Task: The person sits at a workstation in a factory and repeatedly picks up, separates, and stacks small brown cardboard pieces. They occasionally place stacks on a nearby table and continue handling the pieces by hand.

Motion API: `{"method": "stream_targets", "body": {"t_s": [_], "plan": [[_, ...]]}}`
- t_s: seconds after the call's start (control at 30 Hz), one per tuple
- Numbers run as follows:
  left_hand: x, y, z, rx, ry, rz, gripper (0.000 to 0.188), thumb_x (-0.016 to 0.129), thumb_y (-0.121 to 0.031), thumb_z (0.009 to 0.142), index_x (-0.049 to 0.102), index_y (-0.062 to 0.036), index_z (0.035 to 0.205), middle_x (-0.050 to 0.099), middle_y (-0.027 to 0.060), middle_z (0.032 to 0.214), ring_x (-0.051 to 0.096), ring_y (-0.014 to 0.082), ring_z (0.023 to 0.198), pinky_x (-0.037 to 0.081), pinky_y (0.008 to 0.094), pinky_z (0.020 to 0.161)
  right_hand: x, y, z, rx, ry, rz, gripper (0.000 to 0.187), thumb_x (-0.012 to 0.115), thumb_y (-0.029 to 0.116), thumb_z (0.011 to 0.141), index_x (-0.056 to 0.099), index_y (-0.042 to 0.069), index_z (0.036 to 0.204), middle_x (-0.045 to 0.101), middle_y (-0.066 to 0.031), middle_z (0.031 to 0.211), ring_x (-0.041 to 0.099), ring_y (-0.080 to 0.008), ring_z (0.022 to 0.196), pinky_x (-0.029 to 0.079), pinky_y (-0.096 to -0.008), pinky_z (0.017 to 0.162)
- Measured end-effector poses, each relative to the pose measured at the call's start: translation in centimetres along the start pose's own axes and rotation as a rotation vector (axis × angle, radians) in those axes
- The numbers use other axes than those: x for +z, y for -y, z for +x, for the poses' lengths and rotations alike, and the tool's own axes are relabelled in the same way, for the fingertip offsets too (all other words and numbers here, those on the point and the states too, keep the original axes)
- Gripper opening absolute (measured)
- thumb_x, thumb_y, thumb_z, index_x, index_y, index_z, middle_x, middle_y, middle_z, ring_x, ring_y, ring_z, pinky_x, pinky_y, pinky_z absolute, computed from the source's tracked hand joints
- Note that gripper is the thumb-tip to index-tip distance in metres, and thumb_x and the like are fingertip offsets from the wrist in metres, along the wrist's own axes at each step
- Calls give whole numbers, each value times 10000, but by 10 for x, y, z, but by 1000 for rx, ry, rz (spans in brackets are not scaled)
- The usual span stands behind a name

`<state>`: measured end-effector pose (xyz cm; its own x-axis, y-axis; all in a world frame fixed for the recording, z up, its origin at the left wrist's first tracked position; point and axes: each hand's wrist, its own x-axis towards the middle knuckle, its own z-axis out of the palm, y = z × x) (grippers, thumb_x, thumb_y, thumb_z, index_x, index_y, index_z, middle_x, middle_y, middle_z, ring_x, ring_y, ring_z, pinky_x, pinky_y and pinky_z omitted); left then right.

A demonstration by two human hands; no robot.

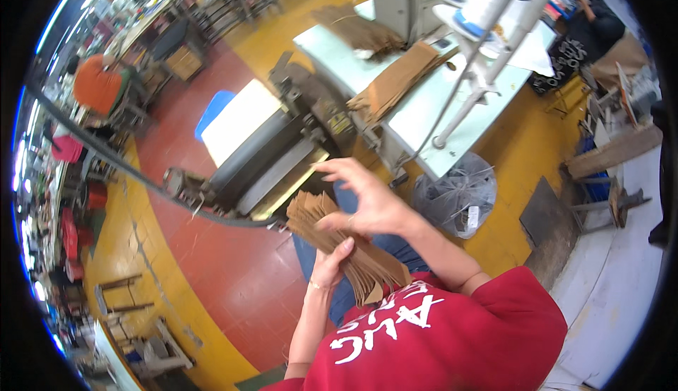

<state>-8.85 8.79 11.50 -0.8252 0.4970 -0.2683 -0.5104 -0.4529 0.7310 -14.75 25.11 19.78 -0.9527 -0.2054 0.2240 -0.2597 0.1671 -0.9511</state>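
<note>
A thick bundle of brown, flat strips (pixel 371 271), leather-like or fabric pieces, lies in my lap, fanned at its upper end. My left hand (pixel 328 267) is wrapped round the bundle from its left side, thumb over the top strips. Above it, my right hand (pixel 369 204) is raised with its fingers curved and apart. Its thumb is over the bundle's upper end; whether it touches the strips I cannot tell. Just beyond my hands stands a dark machine (pixel 258 158) with a roller-like body and a narrow feed edge.
A pale board (pixel 244 124) rests on the machine's far side. At the right, a light table (pixel 424 126) carries more brown pieces (pixel 404 76) and thread cones (pixel 487 2). A clear plastic bag (pixel 458 197) stands below it. A dark hose (pixel 134 172) crosses the left.
</note>
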Motion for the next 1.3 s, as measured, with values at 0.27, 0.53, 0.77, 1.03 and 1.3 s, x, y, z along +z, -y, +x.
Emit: {"method": "stream_targets", "body": {"t_s": [0.27,0.53,0.77,1.03,1.3], "plan": [[-12,-9,-15,82,-122,78,530,712,-186,830,465,-25,1271,582,85,1107,578,183,1014,486,340,880,12,-17,-9,235,256,86,593,853,252,683,617,-26,1150,612,-71,937,523,-58,650,465,-218,587],[-26,-2,-21,44,-157,-373,537,621,-232,814,448,-14,1274,573,156,1190,618,251,1023,526,406,881,11,-7,-1,401,289,500,271,605,153,935,612,-46,1119,649,-32,891,595,-67,774,501,-235,677],[-44,-19,-12,252,82,-413,577,644,-294,756,474,-25,1237,576,206,1183,631,307,1005,521,433,874,-24,40,-9,201,331,717,209,602,29,898,621,-77,1077,675,-88,965,630,-113,897,495,-260,821],[-53,-28,-18,146,-19,-180,711,680,-259,716,427,-3,1329,569,157,1229,575,271,1125,460,407,971,20,24,6,392,322,522,153,597,65,926,626,-46,1029,642,-4,841,583,-40,746,479,-197,660],[-48,-4,-20,88,-106,-369,687,657,-195,744,399,-4,1352,563,145,1229,582,245,1113,486,384,960,35,-4,6,294,129,167,182,685,137,870,686,-18,967,654,-3,803,528,-18,634,429,-193,526]]}}
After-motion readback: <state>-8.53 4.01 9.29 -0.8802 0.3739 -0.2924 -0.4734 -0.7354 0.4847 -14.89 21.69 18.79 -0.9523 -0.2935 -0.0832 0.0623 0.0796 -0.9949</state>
